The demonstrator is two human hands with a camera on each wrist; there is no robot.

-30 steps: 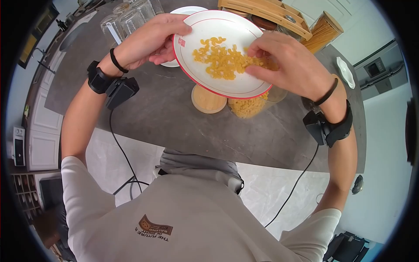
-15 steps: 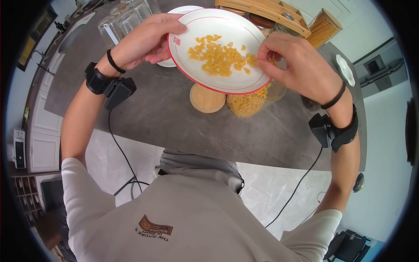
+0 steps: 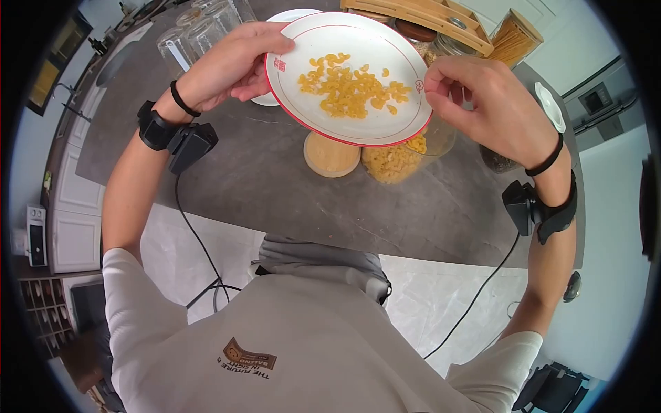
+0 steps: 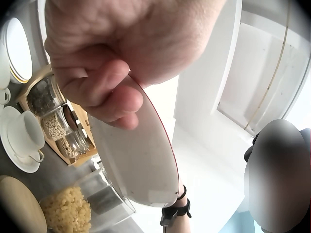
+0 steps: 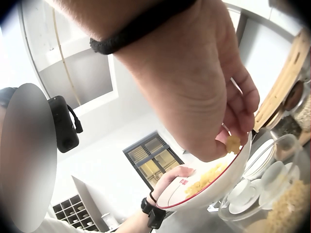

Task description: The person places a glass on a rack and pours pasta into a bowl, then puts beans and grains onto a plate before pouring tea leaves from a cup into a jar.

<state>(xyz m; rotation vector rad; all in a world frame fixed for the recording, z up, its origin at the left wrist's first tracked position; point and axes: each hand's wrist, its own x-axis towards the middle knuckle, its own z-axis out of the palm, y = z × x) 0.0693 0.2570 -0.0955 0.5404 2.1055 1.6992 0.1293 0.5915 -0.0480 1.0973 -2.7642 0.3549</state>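
Observation:
My left hand (image 3: 237,65) grips the left rim of a shallow white plate (image 3: 358,41), thumb on top and fingers beneath. The red-rimmed plate is held up, tilted, with loose macaroni (image 3: 348,93) spread over its middle. At the right rim is my right hand (image 3: 485,93), fingers curled in. The right wrist view shows a yellow macaroni piece (image 5: 233,144) pinched at its fingertips, right by the rim. Below the plate stands a clear container (image 4: 104,194) of macaroni, partly hidden by the plate in the head view. Next to it lies a round wooden lid (image 3: 332,155).
Glass mugs (image 3: 203,34) stand at the back left, beside a white plate (image 3: 265,100) partly covered by the raised one. A wooden rack (image 3: 420,17) with jars and a spaghetti jar (image 3: 513,41) are at the back. A white dish (image 3: 549,107) lies far right.
My right hand has moved right, from over the macaroni to the plate's right rim, uncovering a red mark there. The plate has shifted slightly left and up, still in my left hand.

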